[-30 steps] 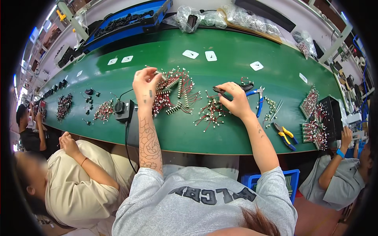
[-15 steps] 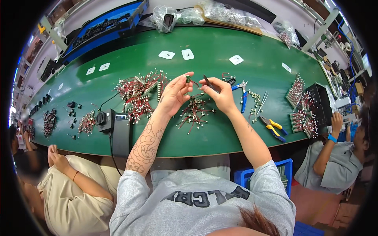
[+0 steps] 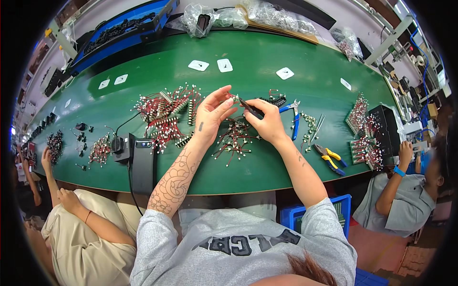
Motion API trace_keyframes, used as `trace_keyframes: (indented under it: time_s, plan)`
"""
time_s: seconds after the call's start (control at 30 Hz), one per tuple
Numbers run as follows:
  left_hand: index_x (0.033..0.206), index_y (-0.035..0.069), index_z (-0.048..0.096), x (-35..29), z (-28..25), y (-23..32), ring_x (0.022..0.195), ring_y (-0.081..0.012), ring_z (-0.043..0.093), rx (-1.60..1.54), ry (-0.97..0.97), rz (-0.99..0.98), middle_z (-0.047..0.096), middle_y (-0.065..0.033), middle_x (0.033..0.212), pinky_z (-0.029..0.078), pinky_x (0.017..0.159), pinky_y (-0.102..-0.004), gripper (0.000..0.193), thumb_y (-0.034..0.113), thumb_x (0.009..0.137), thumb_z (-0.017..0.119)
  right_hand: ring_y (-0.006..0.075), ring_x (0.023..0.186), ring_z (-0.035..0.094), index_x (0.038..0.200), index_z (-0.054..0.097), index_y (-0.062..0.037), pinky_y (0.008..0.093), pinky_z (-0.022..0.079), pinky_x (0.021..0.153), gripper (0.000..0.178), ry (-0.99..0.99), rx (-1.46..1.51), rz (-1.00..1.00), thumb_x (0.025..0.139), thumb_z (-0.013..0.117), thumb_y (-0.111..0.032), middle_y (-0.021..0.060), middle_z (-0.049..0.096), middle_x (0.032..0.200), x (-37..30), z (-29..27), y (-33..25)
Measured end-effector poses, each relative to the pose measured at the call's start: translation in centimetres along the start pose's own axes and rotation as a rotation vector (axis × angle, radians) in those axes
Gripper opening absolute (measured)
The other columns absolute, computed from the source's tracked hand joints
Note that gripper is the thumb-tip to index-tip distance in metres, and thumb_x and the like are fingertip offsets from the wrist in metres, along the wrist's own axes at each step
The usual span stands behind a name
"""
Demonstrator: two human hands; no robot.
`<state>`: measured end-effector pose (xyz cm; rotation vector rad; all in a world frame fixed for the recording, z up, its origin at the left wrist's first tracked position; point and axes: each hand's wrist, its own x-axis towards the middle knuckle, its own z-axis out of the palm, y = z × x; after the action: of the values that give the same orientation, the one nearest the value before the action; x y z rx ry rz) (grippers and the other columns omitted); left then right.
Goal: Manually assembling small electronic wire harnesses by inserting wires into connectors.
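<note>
Above the bench, my left hand [image 3: 212, 114] pinches a small circuit board with a red wire [image 3: 234, 97] between thumb and fingers. My right hand [image 3: 268, 123] is closed around a slim black tweezers-like tool [image 3: 249, 107]; its tip meets or nearly meets the board. Fingers partly cover the board, so its details are hard to make out. Right below both hands lies a loose pile of small wired parts [image 3: 234, 138] with red leads and white ends. A larger heap of wired board strips [image 3: 164, 107] spreads to the left of my left hand.
Blue-handled cutters [image 3: 296, 124], silver tweezers [image 3: 317, 128] and yellow-blue pliers [image 3: 330, 157] lie to the right on the green bench [image 3: 257, 57]. A black box-shaped device [image 3: 144, 164] stands left of my left forearm. Co-workers sit on both sides; a blue crate [image 3: 347, 214] is below the bench edge.
My right hand has brought the black tool's tip in to the small board in my left hand. The board has turned between my fingers. At left, a co-worker's hand has reached toward the bench.
</note>
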<state>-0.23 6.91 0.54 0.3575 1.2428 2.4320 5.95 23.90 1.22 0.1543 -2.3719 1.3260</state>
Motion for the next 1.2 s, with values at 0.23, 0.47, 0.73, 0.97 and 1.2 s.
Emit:
trace_keyframes:
  time_s: [0.23,0.47,0.73,0.97,1.2]
  plan:
    - [0.127,0.005,0.057,0.3,-0.6,-0.4,0.099,-0.0157,0.061,0.239,0.012,0.223,0.063,-0.0082,0.109,0.055,0.085,-0.0289,0.042,0.003,0.087,0.069,0.0188,0.071,0.059,0.102,0.07,0.0007,0.0273,0.047,0.066,0.026,-0.037,0.003,0.017,0.077,0.065,-0.007,0.0073,0.07,0.089,0.2,-0.2,0.4]
    - [0.121,0.003,0.057,0.2,-0.3,-0.4,0.096,-0.0162,0.062,0.235,-0.004,0.245,0.063,-0.0094,0.106,0.056,0.082,-0.0289,0.035,0.005,0.088,0.068,0.0189,0.067,0.058,0.101,0.071,0.0004,0.0277,0.046,0.063,0.027,-0.037,0.03,0.051,0.076,0.065,-0.007,0.0078,0.071,0.085,0.1,-0.3,0.6]
    - [0.114,0.001,0.057,-0.1,0.2,0.2,0.088,-0.0159,0.064,0.279,-0.039,0.131,0.063,-0.009,0.102,0.057,0.077,-0.0277,0.023,0.009,0.093,0.064,0.0191,0.064,0.057,0.1,0.072,0.0,0.0283,0.046,0.06,0.027,-0.041,-0.009,0.037,0.075,0.065,-0.008,0.0081,0.07,0.083,0.2,-0.4,0.7]
    - [0.109,0.0,0.059,-0.4,0.5,-0.1,0.079,-0.0133,0.062,0.392,-0.057,0.234,0.061,-0.0067,0.095,0.056,0.074,-0.0263,0.017,0.01,0.096,0.06,0.0203,0.063,0.058,0.1,0.073,-0.0007,0.0295,0.046,0.059,0.028,-0.017,-0.055,0.043,0.075,0.065,-0.009,0.0087,0.071,0.083,-0.1,0.0,0.5]
    - [0.109,0.0,0.059,0.2,-0.2,-0.7,0.075,-0.0113,0.059,0.417,-0.066,0.236,0.06,-0.0051,0.09,0.056,0.074,-0.026,0.016,0.01,0.097,0.06,0.0209,0.062,0.058,0.101,0.073,-0.0008,0.0298,0.046,0.059,0.029,0.014,-0.141,0.037,0.075,0.065,-0.01,0.0091,0.07,0.079,-0.3,0.2,0.0]
